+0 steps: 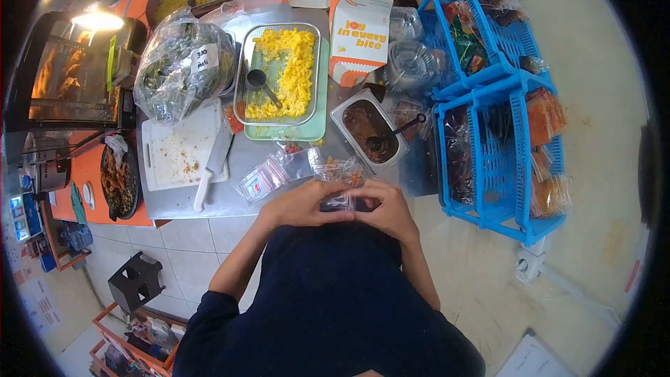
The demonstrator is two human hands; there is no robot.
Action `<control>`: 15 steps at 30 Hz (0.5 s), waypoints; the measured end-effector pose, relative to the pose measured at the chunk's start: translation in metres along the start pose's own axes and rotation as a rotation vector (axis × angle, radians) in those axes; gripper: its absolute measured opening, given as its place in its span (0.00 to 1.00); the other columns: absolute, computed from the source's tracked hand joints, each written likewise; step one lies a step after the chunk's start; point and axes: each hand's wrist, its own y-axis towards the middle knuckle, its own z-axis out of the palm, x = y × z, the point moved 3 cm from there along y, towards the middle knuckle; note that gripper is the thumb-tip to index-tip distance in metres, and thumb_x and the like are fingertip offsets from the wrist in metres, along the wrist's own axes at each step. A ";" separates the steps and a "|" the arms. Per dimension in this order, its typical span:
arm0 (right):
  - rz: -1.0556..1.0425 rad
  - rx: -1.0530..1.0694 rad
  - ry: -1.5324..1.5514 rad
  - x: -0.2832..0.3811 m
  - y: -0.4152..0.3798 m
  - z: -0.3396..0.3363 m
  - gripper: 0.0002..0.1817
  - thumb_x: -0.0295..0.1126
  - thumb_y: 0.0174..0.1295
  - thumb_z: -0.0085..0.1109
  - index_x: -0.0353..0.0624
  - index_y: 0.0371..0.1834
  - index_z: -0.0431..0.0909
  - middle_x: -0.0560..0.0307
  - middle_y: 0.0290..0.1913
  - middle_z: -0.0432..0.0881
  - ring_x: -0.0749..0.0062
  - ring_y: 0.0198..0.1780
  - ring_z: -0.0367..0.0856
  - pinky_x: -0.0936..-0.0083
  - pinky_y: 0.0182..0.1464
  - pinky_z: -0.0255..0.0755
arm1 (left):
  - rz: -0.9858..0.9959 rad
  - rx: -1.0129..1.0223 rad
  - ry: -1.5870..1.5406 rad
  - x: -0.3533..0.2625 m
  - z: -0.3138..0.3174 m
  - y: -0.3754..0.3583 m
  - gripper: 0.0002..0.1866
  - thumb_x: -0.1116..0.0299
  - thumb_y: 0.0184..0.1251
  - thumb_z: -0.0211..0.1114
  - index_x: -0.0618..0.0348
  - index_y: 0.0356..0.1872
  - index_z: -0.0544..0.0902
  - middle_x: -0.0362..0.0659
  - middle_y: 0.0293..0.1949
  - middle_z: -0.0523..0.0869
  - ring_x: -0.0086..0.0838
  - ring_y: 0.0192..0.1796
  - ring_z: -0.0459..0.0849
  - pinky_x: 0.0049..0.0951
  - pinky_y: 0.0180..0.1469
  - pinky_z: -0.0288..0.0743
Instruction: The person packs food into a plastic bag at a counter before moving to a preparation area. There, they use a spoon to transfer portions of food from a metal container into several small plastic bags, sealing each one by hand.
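both hands pinch a small bag (340, 171) shut
left hand (301, 204) and right hand (388, 207) grip it over the counter edge (209, 204); a loose pinch could spill the filling.

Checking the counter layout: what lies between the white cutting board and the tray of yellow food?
In the head view, a knife lies there, its blade between the cutting board and tray.

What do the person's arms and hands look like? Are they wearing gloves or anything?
No gloves: both hands are bare, the left hand and the right hand. No rings, watch or bracelets show. The forearms are bare too. A dark navy sleeve is pushed up past the left elbow, matching the dark navy top. The right arm's sleeve is hard to tell apart from the top.
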 end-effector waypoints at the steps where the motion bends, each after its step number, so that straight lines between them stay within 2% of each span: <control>1: -0.011 -0.016 0.005 0.005 0.000 0.001 0.20 0.29 0.50 0.80 0.48 0.49 0.91 0.62 0.27 0.74 0.74 0.28 0.72 0.73 0.33 0.68 | -0.044 0.006 -0.010 0.001 0.000 0.000 0.28 0.55 0.69 0.73 0.65 0.61 0.81 0.58 0.54 0.88 0.49 0.55 0.88 0.41 0.60 0.80; 2: -0.022 -0.033 0.009 0.007 0.001 0.002 0.20 0.30 0.50 0.80 0.48 0.50 0.91 0.62 0.27 0.74 0.74 0.28 0.71 0.73 0.33 0.67 | -0.044 0.005 -0.009 0.004 0.002 0.000 0.28 0.55 0.69 0.73 0.65 0.61 0.81 0.58 0.54 0.88 0.49 0.55 0.88 0.41 0.60 0.80; 4: -0.016 -0.068 0.035 0.008 0.000 0.003 0.19 0.30 0.50 0.81 0.48 0.48 0.91 0.62 0.26 0.73 0.76 0.28 0.70 0.74 0.33 0.67 | 0.073 -0.130 -0.167 0.009 0.000 0.000 0.27 0.57 0.68 0.74 0.64 0.61 0.82 0.54 0.56 0.88 0.44 0.57 0.88 0.40 0.61 0.80; 6: -0.009 -0.101 0.062 0.006 0.000 0.003 0.17 0.29 0.50 0.81 0.48 0.45 0.90 0.63 0.26 0.72 0.77 0.28 0.69 0.75 0.32 0.66 | 0.034 -0.105 -0.171 0.011 -0.002 -0.002 0.26 0.58 0.68 0.75 0.63 0.61 0.82 0.52 0.56 0.88 0.41 0.58 0.87 0.40 0.62 0.79; 8: -0.025 -0.126 0.085 -0.002 0.001 0.002 0.12 0.31 0.52 0.82 0.43 0.37 0.88 0.65 0.26 0.71 0.79 0.28 0.69 0.77 0.32 0.65 | -0.005 -0.079 -0.174 0.014 -0.004 -0.005 0.26 0.58 0.68 0.75 0.63 0.61 0.82 0.49 0.57 0.88 0.39 0.60 0.86 0.40 0.64 0.79; 10: -0.002 -0.526 0.065 -0.020 0.001 -0.007 0.16 0.33 0.53 0.83 0.41 0.38 0.85 0.66 0.30 0.72 0.81 0.32 0.69 0.80 0.34 0.65 | -0.006 -0.121 -0.254 0.019 -0.007 -0.007 0.25 0.60 0.68 0.75 0.62 0.61 0.83 0.47 0.58 0.88 0.37 0.61 0.86 0.40 0.67 0.77; 12: 0.108 -1.035 0.131 -0.057 0.012 -0.030 0.23 0.36 0.53 0.84 0.40 0.48 0.84 0.65 0.37 0.77 0.82 0.37 0.70 0.81 0.37 0.66 | 0.007 -0.170 -0.242 0.022 -0.012 -0.011 0.25 0.60 0.68 0.75 0.62 0.61 0.84 0.47 0.59 0.88 0.36 0.62 0.86 0.39 0.68 0.76; 14: 0.139 -1.041 0.009 -0.084 0.027 -0.057 0.26 0.36 0.57 0.82 0.41 0.56 0.81 0.63 0.44 0.80 0.83 0.40 0.70 0.83 0.41 0.66 | 0.025 -0.218 -0.226 0.027 -0.020 -0.013 0.24 0.61 0.68 0.75 0.61 0.62 0.84 0.46 0.60 0.88 0.35 0.63 0.85 0.38 0.69 0.75; 15: 0.142 -1.050 0.011 -0.098 0.038 -0.065 0.26 0.36 0.57 0.82 0.41 0.56 0.81 0.63 0.44 0.80 0.83 0.40 0.70 0.83 0.41 0.66 | 0.008 -0.242 -0.209 0.033 -0.023 -0.014 0.24 0.62 0.68 0.74 0.61 0.62 0.84 0.46 0.60 0.88 0.35 0.63 0.85 0.38 0.70 0.74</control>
